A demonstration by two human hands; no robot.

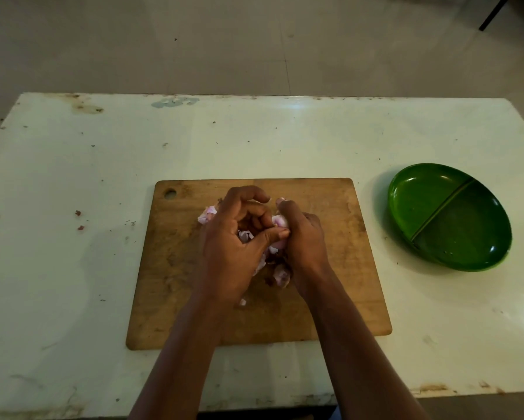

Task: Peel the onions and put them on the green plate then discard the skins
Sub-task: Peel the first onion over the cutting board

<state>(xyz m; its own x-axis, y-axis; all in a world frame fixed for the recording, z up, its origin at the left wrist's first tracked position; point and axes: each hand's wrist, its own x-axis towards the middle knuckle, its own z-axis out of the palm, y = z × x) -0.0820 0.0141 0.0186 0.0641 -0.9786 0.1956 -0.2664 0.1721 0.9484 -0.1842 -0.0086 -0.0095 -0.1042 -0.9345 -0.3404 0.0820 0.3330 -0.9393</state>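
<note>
The left hand (233, 250) and right hand (307, 237) hide most of the onion (278, 221), perhaps others too.

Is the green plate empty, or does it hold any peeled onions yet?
Empty: both compartments of the green plate show only bare green surface.

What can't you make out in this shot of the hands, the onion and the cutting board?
- The onion, head view: the left hand and right hand gripping it cover most of it, so how much skin remains is unclear.
- The skins on the cutting board: the hands hide the pile, and any further onions beneath cannot be told.
- A dark bar, top right: cut off by the frame edge.
</note>
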